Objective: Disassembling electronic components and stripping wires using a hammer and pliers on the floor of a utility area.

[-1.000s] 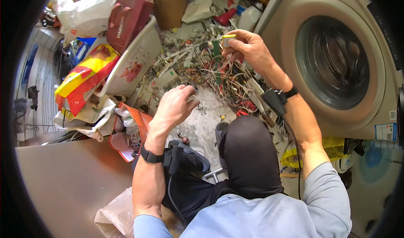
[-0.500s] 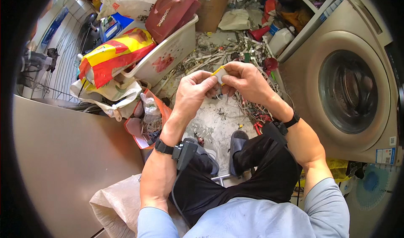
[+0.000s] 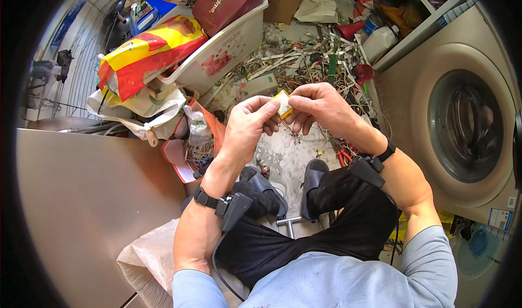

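Between my hands is a small flat silvery-white piece with yellow edges (image 3: 283,105); its exact kind is unclear. My left hand (image 3: 246,124) pinches its left side between thumb and fingers. On the other side, the thumb and fingers of my right hand (image 3: 329,110) close on its right edge. The fingertips cover parts of both sides. Under and beyond my hands spreads a heap of tangled wires and scrap strips (image 3: 310,63) on the floor.
Red-handled pliers (image 3: 343,157) lie on the floor by my right foot. At left stand an orange-red bag of wires (image 3: 216,124) and a white plastic tub (image 3: 231,52) loaded with bags. A front-loading washing machine (image 3: 492,169) borders the right; a smooth panel (image 3: 92,199) borders the left.
The piece has turned in my fingers, so more of its flat face shows. Both hands still grip it. The view has shifted slightly.
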Demonstrator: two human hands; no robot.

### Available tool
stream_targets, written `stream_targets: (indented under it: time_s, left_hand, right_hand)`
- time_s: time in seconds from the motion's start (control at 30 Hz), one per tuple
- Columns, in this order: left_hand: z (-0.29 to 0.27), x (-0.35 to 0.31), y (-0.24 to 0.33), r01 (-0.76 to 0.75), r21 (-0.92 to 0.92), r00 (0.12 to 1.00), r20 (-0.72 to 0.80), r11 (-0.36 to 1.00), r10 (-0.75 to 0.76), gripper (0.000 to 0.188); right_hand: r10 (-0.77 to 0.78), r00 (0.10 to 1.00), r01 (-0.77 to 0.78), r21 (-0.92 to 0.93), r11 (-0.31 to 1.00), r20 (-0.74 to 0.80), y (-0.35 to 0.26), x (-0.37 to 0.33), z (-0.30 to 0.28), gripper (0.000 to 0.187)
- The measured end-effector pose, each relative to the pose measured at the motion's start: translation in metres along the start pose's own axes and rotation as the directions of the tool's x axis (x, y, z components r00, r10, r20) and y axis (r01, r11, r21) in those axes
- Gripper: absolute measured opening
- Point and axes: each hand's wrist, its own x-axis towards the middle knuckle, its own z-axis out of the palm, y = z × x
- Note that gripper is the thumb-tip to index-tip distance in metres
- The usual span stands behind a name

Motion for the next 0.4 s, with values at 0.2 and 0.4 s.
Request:
stream_targets:
  time_s: [0.2,0.4]
  left_hand:
    - [-0.008,-0.001,-0.005,0.102,-0.084,0.992,0.087,0.991,-0.095,0.025]
    - [-0.001,-0.001,-0.011,0.125,0.007,0.989,0.083,0.992,-0.125,0.026]
  right_hand:
    - [0.048,0.998,-0.048,-0.008,0.999,0.048,-0.001,-0.004,-0.003,0.026]
    - [0.11,0.989,-0.097,-0.125,0.987,0.104,0.004,-0.002,-0.017,0.026]
